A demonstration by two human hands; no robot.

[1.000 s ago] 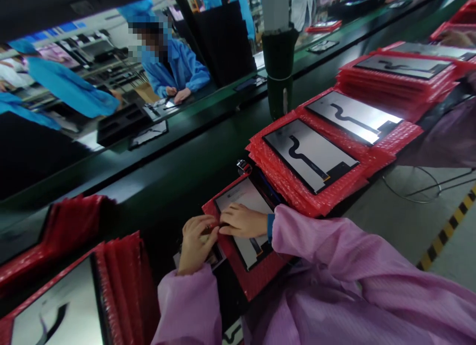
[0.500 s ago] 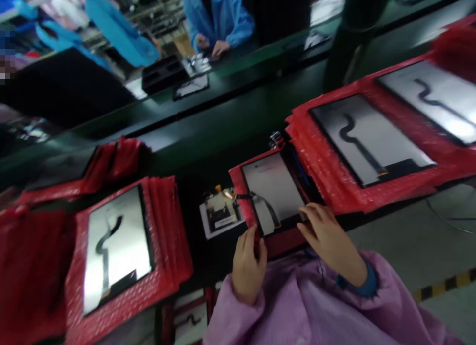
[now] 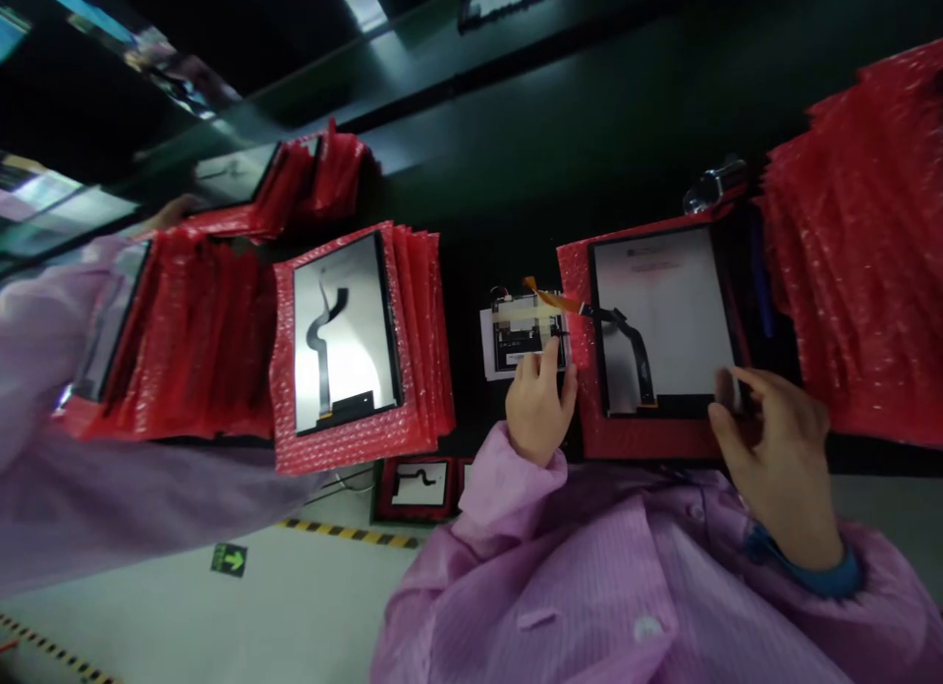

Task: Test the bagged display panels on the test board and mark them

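While the circuit board (image 3: 525,338) lies just ahead of my left hand (image 3: 540,407), fingers apart, I can't tell if my right hand (image 3: 785,448) grips.

A pinkish-purple smock (image 3: 582,566) is showing fine stripes and a round pale button (image 3: 648,628). Left of that button, a short raised strip (image 3: 537,618) is running crosswise; above left of it, the left sleeve (image 3: 508,480) is bunching at its end; above right, a blue band (image 3: 810,568) is edging the right sleeve (image 3: 888,605).
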